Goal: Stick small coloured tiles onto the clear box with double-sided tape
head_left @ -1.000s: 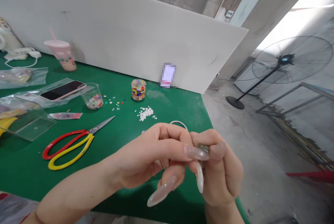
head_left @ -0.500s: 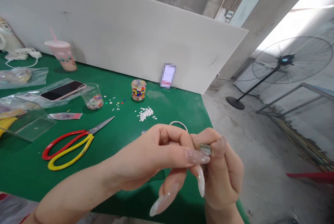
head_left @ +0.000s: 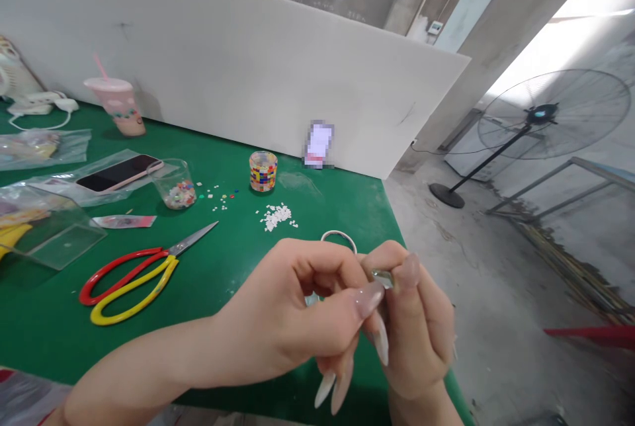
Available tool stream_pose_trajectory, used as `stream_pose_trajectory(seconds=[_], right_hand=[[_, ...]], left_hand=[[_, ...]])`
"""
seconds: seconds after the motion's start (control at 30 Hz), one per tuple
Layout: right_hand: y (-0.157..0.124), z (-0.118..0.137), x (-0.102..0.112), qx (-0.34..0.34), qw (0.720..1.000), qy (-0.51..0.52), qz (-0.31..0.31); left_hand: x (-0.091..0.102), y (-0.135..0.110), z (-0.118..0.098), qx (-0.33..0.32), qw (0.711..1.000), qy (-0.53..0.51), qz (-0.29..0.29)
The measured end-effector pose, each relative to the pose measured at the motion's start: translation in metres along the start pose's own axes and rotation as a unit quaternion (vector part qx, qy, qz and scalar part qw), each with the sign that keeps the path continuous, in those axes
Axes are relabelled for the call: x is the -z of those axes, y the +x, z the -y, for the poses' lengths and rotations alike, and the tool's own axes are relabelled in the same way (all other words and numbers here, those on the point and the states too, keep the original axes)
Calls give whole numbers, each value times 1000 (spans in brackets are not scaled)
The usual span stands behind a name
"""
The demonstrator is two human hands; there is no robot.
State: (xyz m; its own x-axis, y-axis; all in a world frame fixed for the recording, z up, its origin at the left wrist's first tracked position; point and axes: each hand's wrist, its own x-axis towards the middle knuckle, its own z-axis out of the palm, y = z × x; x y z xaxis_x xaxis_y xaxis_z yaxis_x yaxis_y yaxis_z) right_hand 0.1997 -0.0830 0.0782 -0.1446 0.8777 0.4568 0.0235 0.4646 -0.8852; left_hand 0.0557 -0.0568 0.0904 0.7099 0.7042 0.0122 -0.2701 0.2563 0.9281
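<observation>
My right hand (head_left: 414, 320) pinches a small shiny greenish, glass-like piece (head_left: 382, 278) between thumb and finger. The thumb of my left hand (head_left: 307, 307) presses at the near side of that piece, its fingers curled in behind. Both hands meet over the near right part of the green table. Just beyond them lies a pale ring-shaped band (head_left: 340, 237), partly hidden by the fingers. A pile of small white chips (head_left: 276, 216) sits past the left hand. Scissors (head_left: 149, 277) with one red and one yellow handle lie to the left, blades slightly apart.
Beyond the chips stands a round container (head_left: 262, 172) covered in coloured tiles. Farther left are a clear cup of colourful pieces (head_left: 179, 194), a phone (head_left: 122, 172), a pink drink cup (head_left: 119, 105) and a clear plastic box (head_left: 74, 241). A white panel (head_left: 223, 69) borders the table.
My left hand has turned slightly, its thumb drawing back left and its lower fingers folding closer together. The shiny piece has shifted a little left and tilted; my right hand moved slightly left.
</observation>
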Motion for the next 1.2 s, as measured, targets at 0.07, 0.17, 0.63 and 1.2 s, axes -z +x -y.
stream_pose_trajectory(seconds=[0.07, 0.17, 0.63, 1.2], right_hand=[[0, 1, -1, 7, 1000, 1, -2], [-1, 1, -3, 10, 1000, 10, 3], [1, 1, 0, 41, 999, -27, 21], [2, 1, 1, 47, 998, -47, 14]], left_hand=[[-1, -1, -1, -8, 1000, 9, 3], [-2, -2, -2, -5, 1000, 11, 3], [-3, -2, -3, 1, 1000, 20, -17], [-4, -1, -5, -14, 999, 42, -9]])
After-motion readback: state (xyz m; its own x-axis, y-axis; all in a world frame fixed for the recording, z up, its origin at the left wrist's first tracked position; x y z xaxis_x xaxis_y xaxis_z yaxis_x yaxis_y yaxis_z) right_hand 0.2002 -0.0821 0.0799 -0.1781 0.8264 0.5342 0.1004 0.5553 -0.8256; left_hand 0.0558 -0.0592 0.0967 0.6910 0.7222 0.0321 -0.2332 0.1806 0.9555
